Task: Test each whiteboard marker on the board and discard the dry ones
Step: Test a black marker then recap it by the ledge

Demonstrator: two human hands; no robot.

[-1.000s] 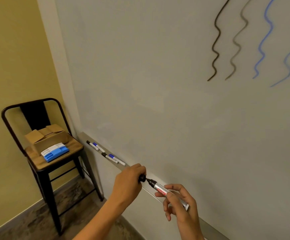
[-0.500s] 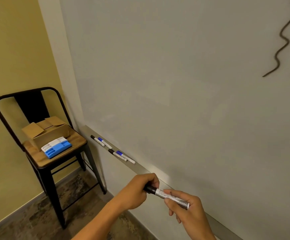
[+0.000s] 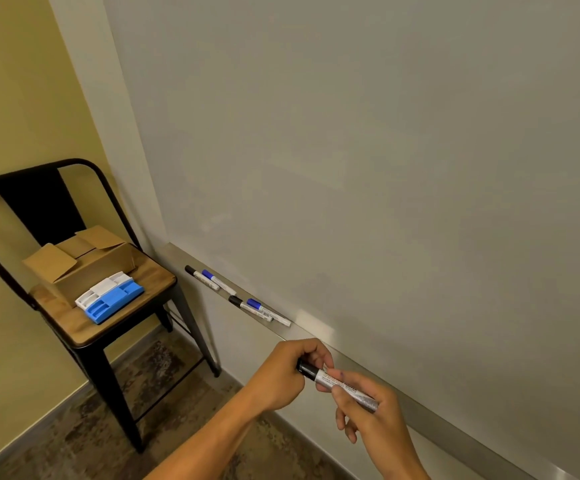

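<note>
My left hand (image 3: 283, 374) is curled round the black cap end of a marker (image 3: 337, 383), my right hand (image 3: 368, 407) pinches its silver barrel between thumb and fingers. The marker is level-ish, cap end to the left, held just in front of the metal tray (image 3: 420, 410) under the whiteboard (image 3: 350, 150). I can't tell if the cap is fully seated.

Four thin markers lie on the tray further left, in two pairs: a black-capped one (image 3: 201, 277) beside a blue-capped one (image 3: 218, 282), then another black-capped one (image 3: 249, 308) beside another blue-capped one (image 3: 267, 311). Caps all point left.

A chair (image 3: 84, 327) with a wooden seat stands against the yellow wall, left of the tray. On the seat sits an open cardboard box (image 3: 84, 261), and just in front of it a blue and white eraser (image 3: 110, 296), touching the box.
</note>
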